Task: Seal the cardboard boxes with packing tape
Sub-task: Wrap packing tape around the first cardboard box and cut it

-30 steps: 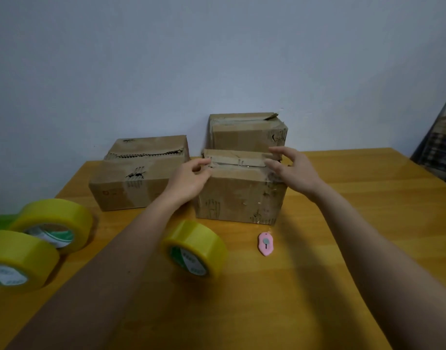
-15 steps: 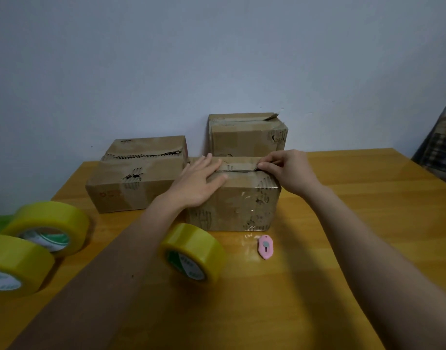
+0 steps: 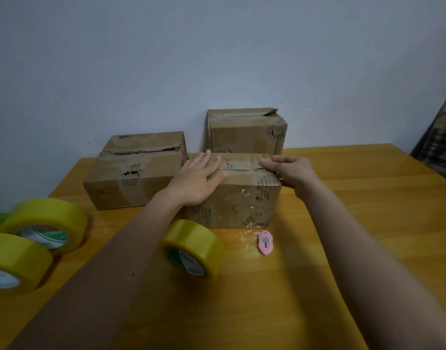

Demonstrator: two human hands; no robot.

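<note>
flaps held shut, no new tape laid yet

a wooden table [image 3: 343, 248] is seen against a pale wall, and three cardboard boxes are set on it. the left box [image 3: 133, 180] lies low and wide, its top seam torn open along a ragged line. the rear box [image 3: 245, 132] stands by the wall with one flap corner lifted. the front box [image 3: 232, 198] is placed nearest, just in front of the other two, and carries scraps of old clear tape on its face.

three yellow tape rolls are laid out: the near roll [image 3: 194, 248] just in front of the front box, under the left forearm, and two side rolls [image 3: 44, 223] at the left edge, touching each other. none is being held.

the left hand [image 3: 198, 178] is laid flat on the front box's top, fingers straight and slightly spread, pressing the flaps down. the right hand [image 3: 290, 170] is set on the right end of the top seam, fingers curled and close together; whether the seam strip is pinched or only pressed cannot be told.

a small pink cutter [image 3: 265, 242] rests untouched beside the near roll.

by judgement, the task is barely begun: one box is being closed, no fresh tape is seen on any seam, and all three boxes remain to be sealed.
</note>
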